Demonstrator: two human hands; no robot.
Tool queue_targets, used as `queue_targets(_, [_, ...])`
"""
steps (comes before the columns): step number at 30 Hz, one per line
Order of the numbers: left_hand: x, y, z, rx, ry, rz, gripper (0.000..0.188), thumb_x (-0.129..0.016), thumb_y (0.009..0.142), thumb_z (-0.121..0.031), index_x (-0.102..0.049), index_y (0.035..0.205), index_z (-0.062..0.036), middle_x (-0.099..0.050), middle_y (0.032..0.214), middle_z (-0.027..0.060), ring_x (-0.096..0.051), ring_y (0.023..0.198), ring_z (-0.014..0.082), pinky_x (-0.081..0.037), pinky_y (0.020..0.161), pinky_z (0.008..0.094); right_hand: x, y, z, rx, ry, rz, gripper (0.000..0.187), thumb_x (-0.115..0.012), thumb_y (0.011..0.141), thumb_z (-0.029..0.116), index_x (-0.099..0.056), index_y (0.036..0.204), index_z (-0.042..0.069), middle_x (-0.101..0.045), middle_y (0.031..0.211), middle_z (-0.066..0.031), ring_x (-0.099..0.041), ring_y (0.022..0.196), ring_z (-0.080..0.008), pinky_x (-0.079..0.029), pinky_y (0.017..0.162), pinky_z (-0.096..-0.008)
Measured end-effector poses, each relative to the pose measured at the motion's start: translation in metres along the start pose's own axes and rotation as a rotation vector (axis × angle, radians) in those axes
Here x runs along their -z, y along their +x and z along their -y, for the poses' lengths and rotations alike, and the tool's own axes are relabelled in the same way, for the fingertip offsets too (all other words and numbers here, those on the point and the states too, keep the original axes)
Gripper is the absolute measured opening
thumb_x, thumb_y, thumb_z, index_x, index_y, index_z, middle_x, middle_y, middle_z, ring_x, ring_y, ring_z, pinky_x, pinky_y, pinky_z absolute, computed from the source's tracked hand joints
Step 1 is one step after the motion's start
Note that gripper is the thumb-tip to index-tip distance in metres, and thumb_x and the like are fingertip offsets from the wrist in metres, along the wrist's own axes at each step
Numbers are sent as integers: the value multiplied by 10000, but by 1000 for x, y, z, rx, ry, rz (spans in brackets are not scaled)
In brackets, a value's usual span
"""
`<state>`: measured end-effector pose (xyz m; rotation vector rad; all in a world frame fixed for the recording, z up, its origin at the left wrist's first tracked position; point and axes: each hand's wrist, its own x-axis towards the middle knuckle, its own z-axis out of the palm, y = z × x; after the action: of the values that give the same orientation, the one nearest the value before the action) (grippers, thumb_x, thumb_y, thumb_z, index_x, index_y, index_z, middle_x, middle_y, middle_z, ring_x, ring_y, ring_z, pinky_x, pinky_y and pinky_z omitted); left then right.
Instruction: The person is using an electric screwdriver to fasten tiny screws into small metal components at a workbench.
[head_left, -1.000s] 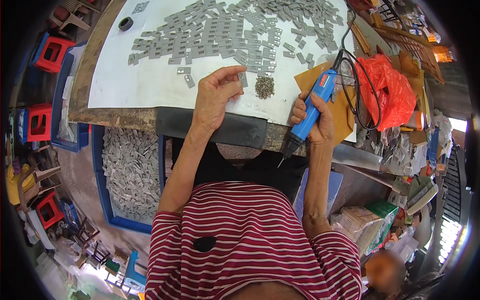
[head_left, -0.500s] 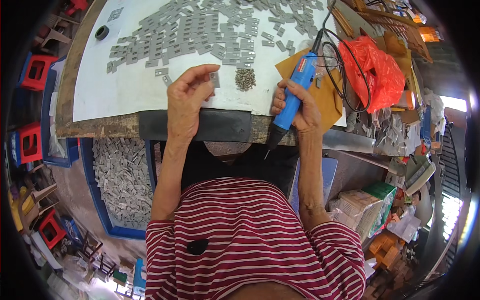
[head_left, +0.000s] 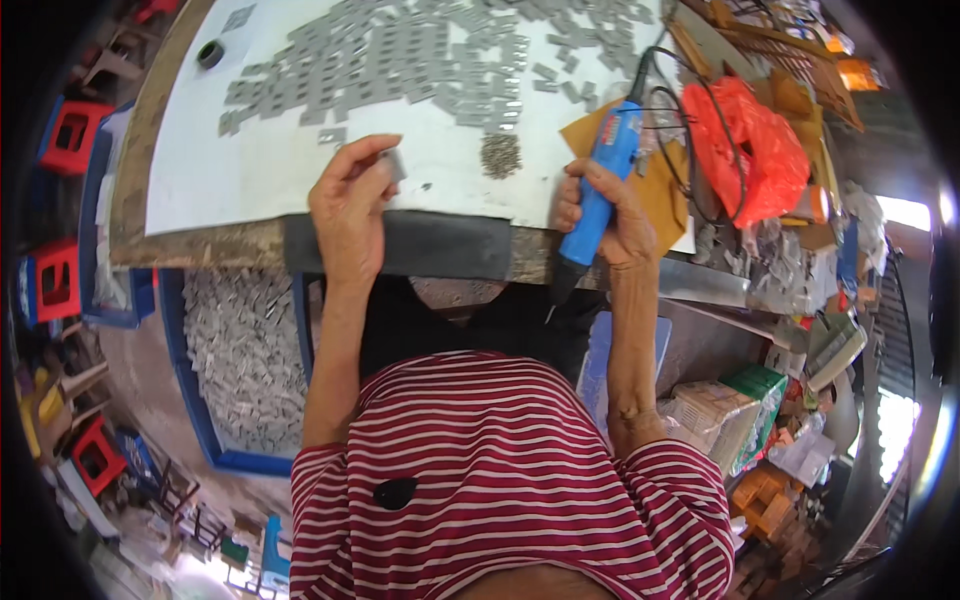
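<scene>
My left hand (head_left: 348, 205) is raised over the front of the white-covered table. Its thumb and fingers pinch a small grey rectangular metal piece (head_left: 396, 164). My right hand (head_left: 612, 215) wraps around a blue electric screwdriver (head_left: 603, 175), whose black tip points down past the table's front edge, toward my lap. Many similar grey pieces (head_left: 385, 65) lie spread over the far part of the sheet, some in rows. Between my hands, a little farther off, sits a small heap of tiny metal screws (head_left: 501, 157).
A dark pad (head_left: 400, 244) covers the table's front edge. Right of the screwdriver are its black cord (head_left: 652, 60), brown paper (head_left: 665, 190) and a red plastic bag (head_left: 745, 145). A black ring (head_left: 210, 54) lies far left. Below left, a blue bin (head_left: 188, 400) holds many grey pieces.
My left hand has shifted left with the grey piece, and the piece has turned a little. The screwdriver stays in my right hand, slightly farther right. The whole view has shifted slightly.
</scene>
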<state>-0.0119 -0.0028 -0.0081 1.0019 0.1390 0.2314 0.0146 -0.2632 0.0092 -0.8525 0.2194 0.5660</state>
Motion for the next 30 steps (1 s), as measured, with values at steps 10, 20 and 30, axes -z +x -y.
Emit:
queue_targets(10, [4, -2, 2, 19, 68, 49, 196, -555, 837, -36, -595, 1020, 22, -567, 858, 9, -474, 698, 47, -387, 620, 175, -10, -31, 24, 75, -142, -144, 345, -621, 806, 208, -480, 1068, 34, -530, 726, -104, -516, 560, -178, -426, 503, -319])
queue_targets(20, [3, -4, 3, -7, 223, 79, 187, -555, 836, -48, -599, 1004, 22, -544, 821, -8, -452, 684, 36, -362, 604, 166, 7, -37, 48, 216, -328, -395, 348, -670, 760, 170, -462, 997, 23, -543, 708, -98, -564, 565, -163, -486, 480, -294])
queue_targets(30, [-2, -6, -1, -26, 276, 92, 161, -560, 835, -59, -602, 974, 11, -536, 811, -17, -449, 694, 36, -358, 612, 162, 0, -12, 45, 235, -757, -519, 348, -669, 752, 164, -431, 944, -1, -543, 645, -87, -577, 526, -172, -499, 459, -301])
